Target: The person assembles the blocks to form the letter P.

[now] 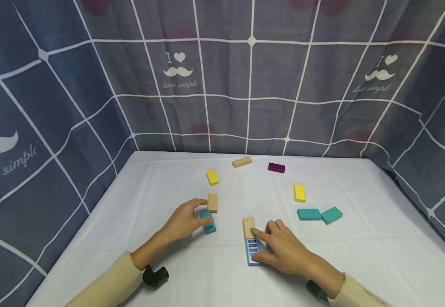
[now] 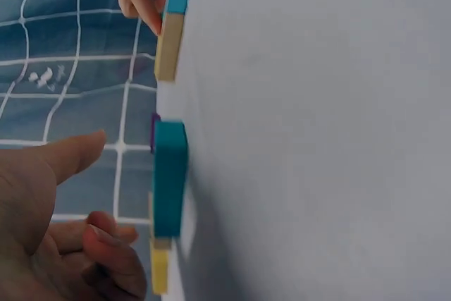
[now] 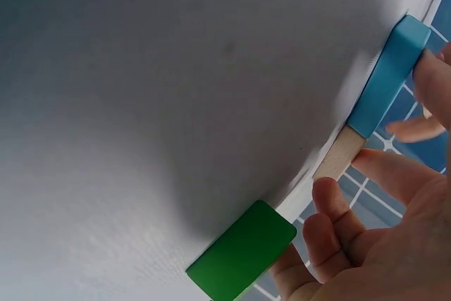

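Note:
My left hand [image 1: 184, 220] hovers beside a teal block [image 1: 209, 229], the thumb in front of its middle. Its index fingertip is near the left edge of a plain wooden block [image 1: 212, 204]. In the left wrist view that teal block [image 2: 170, 181] stands apart from the left thumb and fingers. My right hand [image 1: 284, 251] touches two blocks laid end to end. Its index finger rests at the side of a wooden block [image 1: 248, 226]; its thumb touches a light blue block [image 1: 251, 246] with a printed ladder-like pattern. In the right wrist view both are seen edge-on.
Further back lie a yellow block [image 1: 212, 177], a wooden block [image 1: 242, 162] and a purple block [image 1: 276, 167]. To the right are another yellow block [image 1: 299, 193], a teal block [image 1: 308, 214] and a green block [image 1: 331, 215]. Checked curtain [image 1: 226, 115] encloses the white table [image 1: 161, 179].

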`<control>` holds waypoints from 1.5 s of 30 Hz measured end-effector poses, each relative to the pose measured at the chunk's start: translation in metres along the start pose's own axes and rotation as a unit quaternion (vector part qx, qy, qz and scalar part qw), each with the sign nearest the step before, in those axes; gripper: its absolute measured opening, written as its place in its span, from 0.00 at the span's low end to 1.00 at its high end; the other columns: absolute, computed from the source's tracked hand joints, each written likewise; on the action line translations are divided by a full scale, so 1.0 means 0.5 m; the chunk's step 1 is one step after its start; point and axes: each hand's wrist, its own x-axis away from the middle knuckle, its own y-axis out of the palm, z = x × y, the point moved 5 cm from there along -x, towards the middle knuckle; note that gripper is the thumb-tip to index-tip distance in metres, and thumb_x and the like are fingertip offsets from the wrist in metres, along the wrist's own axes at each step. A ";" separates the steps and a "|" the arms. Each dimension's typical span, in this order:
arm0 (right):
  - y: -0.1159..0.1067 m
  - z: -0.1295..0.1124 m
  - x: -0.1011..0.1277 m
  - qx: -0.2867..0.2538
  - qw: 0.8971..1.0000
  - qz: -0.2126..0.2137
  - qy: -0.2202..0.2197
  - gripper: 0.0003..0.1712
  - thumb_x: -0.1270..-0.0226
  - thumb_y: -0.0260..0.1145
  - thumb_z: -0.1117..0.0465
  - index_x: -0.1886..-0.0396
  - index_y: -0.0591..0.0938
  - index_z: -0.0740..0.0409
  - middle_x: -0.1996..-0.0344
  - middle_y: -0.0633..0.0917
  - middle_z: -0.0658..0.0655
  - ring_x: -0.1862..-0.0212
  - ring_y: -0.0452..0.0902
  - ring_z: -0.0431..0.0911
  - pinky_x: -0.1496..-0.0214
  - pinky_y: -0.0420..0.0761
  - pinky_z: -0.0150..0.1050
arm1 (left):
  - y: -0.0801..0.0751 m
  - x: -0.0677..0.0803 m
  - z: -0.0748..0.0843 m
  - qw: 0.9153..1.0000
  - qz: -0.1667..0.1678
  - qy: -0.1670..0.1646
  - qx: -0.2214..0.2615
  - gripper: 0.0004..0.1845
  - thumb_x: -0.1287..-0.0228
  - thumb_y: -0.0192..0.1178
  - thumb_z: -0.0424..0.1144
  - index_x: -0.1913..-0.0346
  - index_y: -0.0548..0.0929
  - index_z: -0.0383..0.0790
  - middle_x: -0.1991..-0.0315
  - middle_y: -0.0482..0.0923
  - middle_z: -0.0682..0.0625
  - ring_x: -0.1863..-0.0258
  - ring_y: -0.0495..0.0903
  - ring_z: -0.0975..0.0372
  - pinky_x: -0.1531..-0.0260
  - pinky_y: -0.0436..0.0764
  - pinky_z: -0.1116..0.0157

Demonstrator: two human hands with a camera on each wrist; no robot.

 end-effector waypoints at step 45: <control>0.003 0.004 -0.002 -0.017 1.000 -0.014 0.007 0.41 0.37 0.63 0.31 0.33 0.77 0.52 0.64 0.67 0.43 0.61 0.57 0.41 0.62 0.63 0.35 | 0.121 -0.122 0.087 0.990 -0.092 0.104 -0.041 0.34 0.45 0.75 0.47 0.37 0.78 0.36 0.37 0.76 0.45 0.35 0.72 0.55 0.39 0.72 0.57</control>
